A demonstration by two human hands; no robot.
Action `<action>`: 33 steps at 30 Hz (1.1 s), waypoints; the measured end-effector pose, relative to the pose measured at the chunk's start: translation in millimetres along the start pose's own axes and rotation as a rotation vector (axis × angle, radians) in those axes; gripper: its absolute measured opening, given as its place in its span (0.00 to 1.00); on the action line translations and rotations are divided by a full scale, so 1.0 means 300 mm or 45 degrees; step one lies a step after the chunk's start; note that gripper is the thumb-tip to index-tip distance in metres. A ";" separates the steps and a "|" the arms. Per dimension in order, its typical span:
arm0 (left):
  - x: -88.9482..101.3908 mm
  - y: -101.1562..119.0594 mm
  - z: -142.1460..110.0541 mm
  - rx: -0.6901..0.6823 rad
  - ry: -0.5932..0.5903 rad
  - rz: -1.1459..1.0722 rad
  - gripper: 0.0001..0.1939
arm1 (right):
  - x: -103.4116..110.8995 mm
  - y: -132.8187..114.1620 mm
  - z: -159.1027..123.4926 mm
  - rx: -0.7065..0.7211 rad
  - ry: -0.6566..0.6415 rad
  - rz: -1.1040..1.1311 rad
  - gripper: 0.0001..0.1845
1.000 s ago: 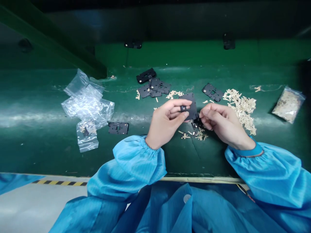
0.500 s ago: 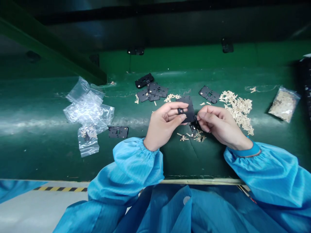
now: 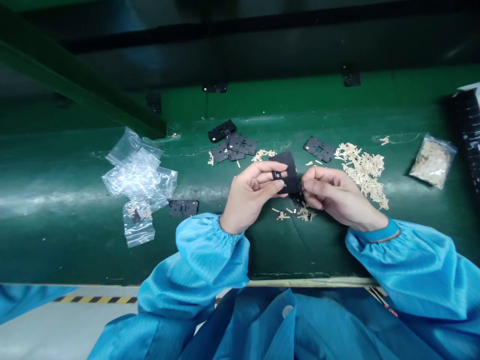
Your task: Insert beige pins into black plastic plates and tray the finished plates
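My left hand [image 3: 250, 195] is closed around a flat black plastic plate [image 3: 288, 169], thumb and fingers pinching its left edge. A small dark band sits on one finger. My right hand [image 3: 337, 196] is curled with its fingertips pressed together against the plate's right lower edge; what they pinch is too small to make out. Both hands hover just above the green table [image 3: 67, 210]. Tan paper scraps [image 3: 296, 214] and a small black part lie right under them.
More black plates lie behind [image 3: 232, 145], at the right [image 3: 318, 148] and at the left [image 3: 183, 208]. Empty clear bags [image 3: 138, 175] sit left. A heap of tan scraps [image 3: 365, 170] and a filled bag [image 3: 433, 161] sit right. The table edge [image 3: 307, 282] runs below.
Both hands stay together on the plate with hardly any movement. The view has tilted a little, so everything sits slightly lower in the picture.
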State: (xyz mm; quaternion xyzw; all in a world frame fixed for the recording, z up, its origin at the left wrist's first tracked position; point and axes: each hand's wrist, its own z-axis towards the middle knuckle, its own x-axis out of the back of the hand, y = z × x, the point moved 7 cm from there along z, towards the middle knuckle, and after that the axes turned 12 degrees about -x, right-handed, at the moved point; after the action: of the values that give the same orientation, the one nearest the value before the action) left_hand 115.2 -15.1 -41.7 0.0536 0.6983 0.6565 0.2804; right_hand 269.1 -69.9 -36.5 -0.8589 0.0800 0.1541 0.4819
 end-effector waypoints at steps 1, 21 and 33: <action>0.000 0.000 0.000 0.002 0.004 -0.013 0.18 | 0.002 0.002 0.001 -0.007 0.014 0.002 0.11; -0.017 -0.013 -0.006 0.055 -0.031 -0.165 0.18 | -0.035 0.020 -0.001 -0.022 -0.140 0.152 0.12; -0.017 -0.019 -0.012 0.101 -0.021 -0.165 0.18 | -0.044 0.011 -0.007 0.028 -0.138 0.125 0.11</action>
State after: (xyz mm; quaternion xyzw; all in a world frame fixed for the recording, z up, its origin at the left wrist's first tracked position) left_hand 119.4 -21.3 -45.6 0.0247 0.7235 0.6081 0.3257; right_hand 256.1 -73.5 -33.7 -0.8390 0.0974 0.2231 0.4867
